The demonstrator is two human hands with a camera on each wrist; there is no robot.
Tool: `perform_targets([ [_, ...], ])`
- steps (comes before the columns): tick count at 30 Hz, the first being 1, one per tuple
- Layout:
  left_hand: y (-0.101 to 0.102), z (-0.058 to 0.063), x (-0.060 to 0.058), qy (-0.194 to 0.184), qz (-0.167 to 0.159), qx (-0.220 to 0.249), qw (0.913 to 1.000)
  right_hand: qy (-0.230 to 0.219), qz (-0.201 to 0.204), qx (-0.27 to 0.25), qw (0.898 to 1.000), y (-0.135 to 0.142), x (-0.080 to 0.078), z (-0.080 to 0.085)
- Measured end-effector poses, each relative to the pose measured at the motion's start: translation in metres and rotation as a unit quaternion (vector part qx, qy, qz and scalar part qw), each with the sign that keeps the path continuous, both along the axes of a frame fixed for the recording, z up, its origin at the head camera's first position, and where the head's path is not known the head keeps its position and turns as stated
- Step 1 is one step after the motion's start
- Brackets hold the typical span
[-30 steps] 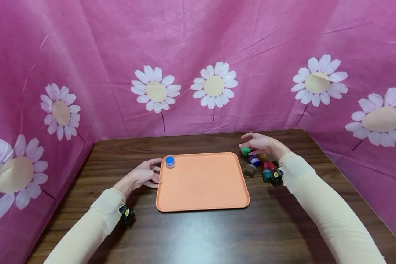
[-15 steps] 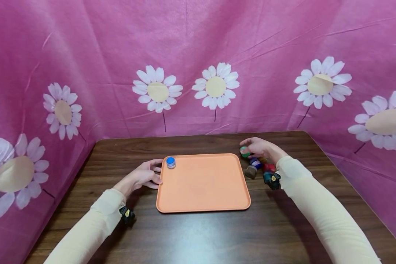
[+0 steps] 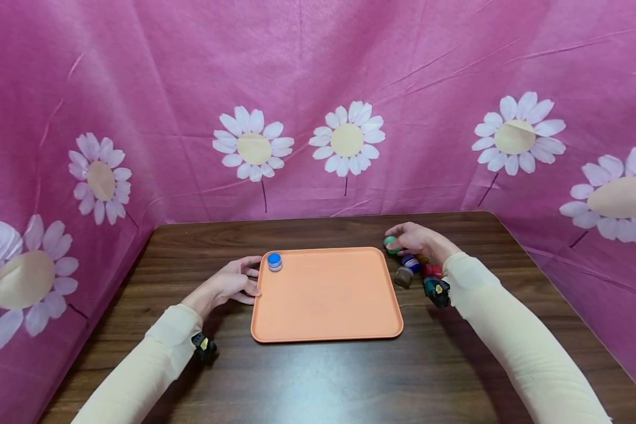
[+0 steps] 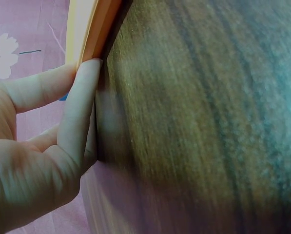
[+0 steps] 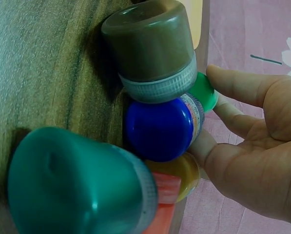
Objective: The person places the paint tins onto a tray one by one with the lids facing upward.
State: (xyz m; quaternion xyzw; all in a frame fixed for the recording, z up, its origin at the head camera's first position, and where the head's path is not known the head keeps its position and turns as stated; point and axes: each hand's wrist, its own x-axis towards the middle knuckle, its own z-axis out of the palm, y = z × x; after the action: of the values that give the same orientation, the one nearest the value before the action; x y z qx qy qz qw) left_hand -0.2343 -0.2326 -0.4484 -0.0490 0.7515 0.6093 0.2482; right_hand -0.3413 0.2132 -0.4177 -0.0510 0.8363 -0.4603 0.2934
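Note:
An orange tray (image 3: 328, 294) lies on the table, with a small blue-lidded paint jar (image 3: 274, 262) standing in its far left corner. My left hand (image 3: 230, 281) pinches the tray's left rim, its thumb over the edge; the left wrist view shows this tray rim (image 4: 99, 31) between thumb and finger. Past the tray's far right corner, my right hand (image 3: 416, 238) holds a small green paint jar (image 3: 391, 245) between thumb and fingers. Seen from the right wrist, this green jar (image 5: 203, 92) is partly hidden behind a brown jar (image 5: 150, 46).
Close below the right hand several more paint jars are clustered: a dark blue jar (image 5: 160, 129), a teal jar (image 5: 77, 180), a yellowish jar (image 5: 186, 173) and a red jar (image 3: 431, 270). A pink flowered cloth (image 3: 302, 76) hangs behind the wooden table (image 3: 318, 383).
My right hand has come down a little onto the green jar, whose green top now faces up more. The left hand stays at the tray's rim.

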Motion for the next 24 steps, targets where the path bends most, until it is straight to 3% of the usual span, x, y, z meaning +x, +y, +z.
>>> perform_targets([
  [14,0.0005,-0.0015,0.0007,0.002,0.0,0.0,1.0,0.011,-0.009,0.007,1.0,0.0019,0.0034,-0.0044],
  [24,-0.0003,0.0002,0.0012,0.007,0.003,-0.002,1.0,0.026,-0.025,0.009,0.999,-0.0018,-0.0027,-0.0056],
])
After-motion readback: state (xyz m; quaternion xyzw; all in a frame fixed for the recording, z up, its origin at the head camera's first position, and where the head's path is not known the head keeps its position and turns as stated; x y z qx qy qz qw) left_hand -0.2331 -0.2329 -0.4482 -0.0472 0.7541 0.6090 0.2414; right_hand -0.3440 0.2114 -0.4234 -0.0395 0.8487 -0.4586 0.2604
